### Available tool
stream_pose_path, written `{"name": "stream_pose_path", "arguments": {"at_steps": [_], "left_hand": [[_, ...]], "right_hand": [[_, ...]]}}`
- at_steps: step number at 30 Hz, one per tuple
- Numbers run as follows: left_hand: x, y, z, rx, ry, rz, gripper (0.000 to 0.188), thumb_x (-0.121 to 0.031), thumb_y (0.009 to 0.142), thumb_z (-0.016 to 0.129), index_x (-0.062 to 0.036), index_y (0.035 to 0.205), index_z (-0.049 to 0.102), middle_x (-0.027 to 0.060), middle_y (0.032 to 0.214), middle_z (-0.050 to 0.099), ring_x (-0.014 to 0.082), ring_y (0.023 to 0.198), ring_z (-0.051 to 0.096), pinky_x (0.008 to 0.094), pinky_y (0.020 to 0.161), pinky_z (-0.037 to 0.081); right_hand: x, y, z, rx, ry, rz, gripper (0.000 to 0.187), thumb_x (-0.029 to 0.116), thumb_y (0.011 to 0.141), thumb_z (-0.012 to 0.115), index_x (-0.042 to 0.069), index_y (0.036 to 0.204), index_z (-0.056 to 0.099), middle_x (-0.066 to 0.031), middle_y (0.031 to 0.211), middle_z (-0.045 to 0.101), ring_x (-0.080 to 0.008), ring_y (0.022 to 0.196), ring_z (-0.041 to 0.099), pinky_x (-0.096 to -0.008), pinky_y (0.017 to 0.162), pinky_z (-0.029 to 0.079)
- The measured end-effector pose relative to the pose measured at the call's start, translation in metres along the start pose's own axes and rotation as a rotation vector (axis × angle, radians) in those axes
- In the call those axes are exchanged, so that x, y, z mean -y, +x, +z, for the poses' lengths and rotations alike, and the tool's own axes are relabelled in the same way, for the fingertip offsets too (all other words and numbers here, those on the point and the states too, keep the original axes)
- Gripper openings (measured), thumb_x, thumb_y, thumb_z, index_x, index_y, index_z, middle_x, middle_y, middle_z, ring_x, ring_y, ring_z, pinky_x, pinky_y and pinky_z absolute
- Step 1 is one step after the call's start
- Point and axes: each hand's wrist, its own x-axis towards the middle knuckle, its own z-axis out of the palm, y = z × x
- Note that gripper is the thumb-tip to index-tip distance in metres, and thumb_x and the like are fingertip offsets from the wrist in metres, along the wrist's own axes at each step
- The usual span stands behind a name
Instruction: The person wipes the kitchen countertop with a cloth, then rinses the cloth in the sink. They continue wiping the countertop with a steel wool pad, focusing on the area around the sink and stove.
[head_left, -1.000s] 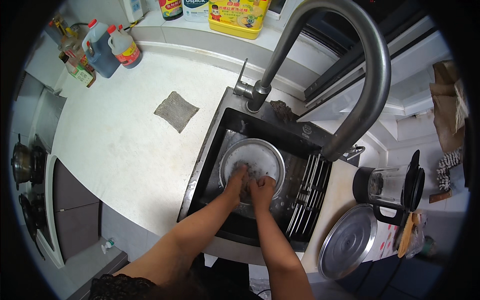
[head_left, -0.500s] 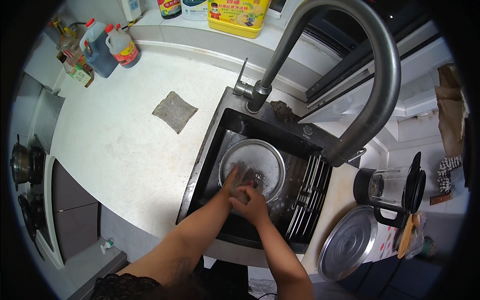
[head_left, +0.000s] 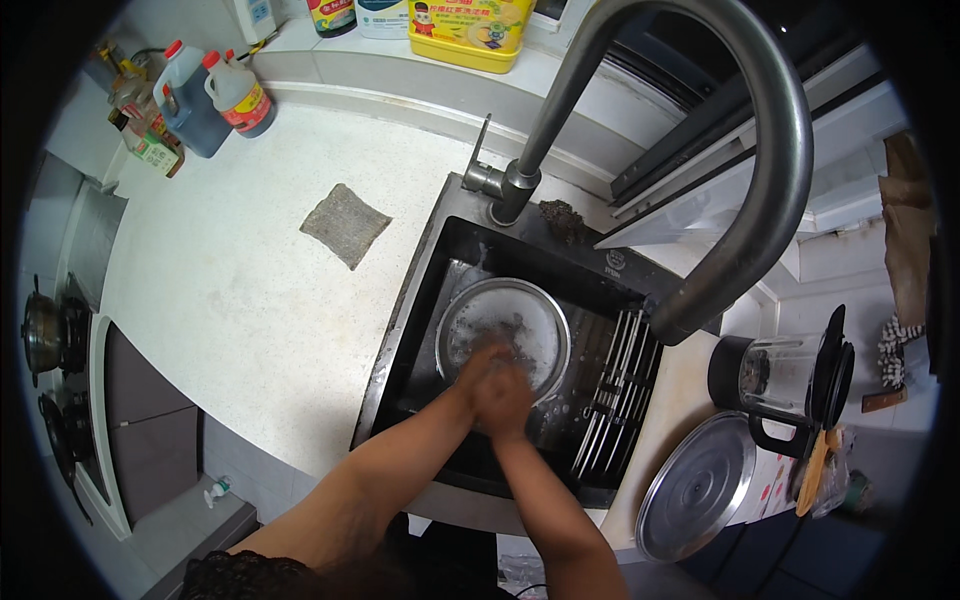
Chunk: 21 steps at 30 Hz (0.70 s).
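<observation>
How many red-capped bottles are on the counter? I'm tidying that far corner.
2 clearly: a dark bottle and a smaller amber bottle side by side at the counter's far left corner. More containers crowd the picture's left edge, too blurred to tell.

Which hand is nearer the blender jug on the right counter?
Right. The right hand is pressed against the left hand over the metal bowl in the sink, but sits on the side toward the blender jug; both are well short of it.
</observation>
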Motion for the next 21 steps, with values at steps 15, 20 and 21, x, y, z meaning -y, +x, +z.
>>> {"name": "stream_pose_path", "arguments": {"at_steps": [15,20,21], "left_hand": [[-0.034,-0.029,0.018,-0.298,0.156,-0.166,0.058,-0.049,0.092,0.058,-0.0044,0.128,0.049,0.021,0.135,0.049,0.0335,0.115,0.056,0.048,0.094,0.047],[-0.047,-0.018,-0.001,-0.377,0.248,-0.162,0.089,-0.062,0.094,0.048,-0.0086,0.155,0.013,0.0235,0.158,0.015,0.0399,0.141,0.03,0.0511,0.115,0.024],[-0.042,-0.01,-0.011,-0.382,0.243,-0.157,0.088,-0.062,0.094,0.048,-0.0095,0.155,0.014,0.0237,0.158,0.015,0.0396,0.141,0.03,0.0514,0.115,0.024]], "right_hand": [[-0.089,0.024,0.012,-0.038,-0.305,0.564,0.027,0.026,0.085,0.066,0.0,0.077,0.066,-0.0202,0.075,0.065,-0.0407,0.071,0.062,-0.0501,0.066,0.051],[-0.084,0.009,0.021,0.427,-0.333,0.337,0.032,0.025,0.08,0.071,-0.001,0.097,0.065,-0.0234,0.093,0.065,-0.0396,0.087,0.062,-0.0487,0.08,0.049],[-0.076,0.006,0.022,0.559,-0.386,0.261,0.034,0.024,0.077,0.075,-0.001,0.098,0.064,-0.025,0.097,0.064,-0.0395,0.09,0.062,-0.0484,0.083,0.048]]}}
